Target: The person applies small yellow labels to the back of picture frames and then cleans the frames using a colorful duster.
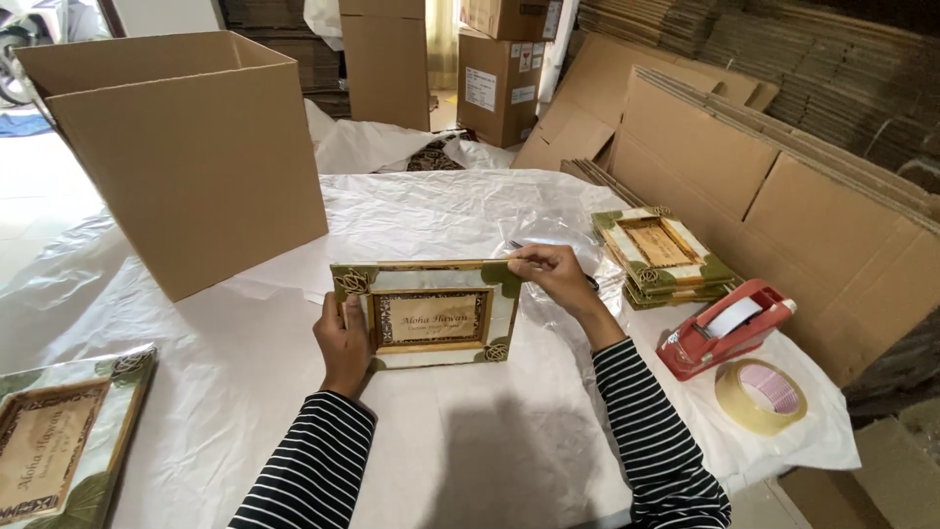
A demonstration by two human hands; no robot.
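A rectangular wooden picture frame with green leaf corners and carved trim stands on its long edge on the white-covered table. My left hand grips its left side, thumb on the front. My right hand holds the frame's top right corner together with the edge of a clear plastic bag that lies behind the frame. Both sleeves are black and white striped.
A big open cardboard box stands at the left. A stack of similar frames lies at the right, near a red tape dispenser and a tape roll. Another frame is at the lower left. Flat cardboard sheets lean at the right.
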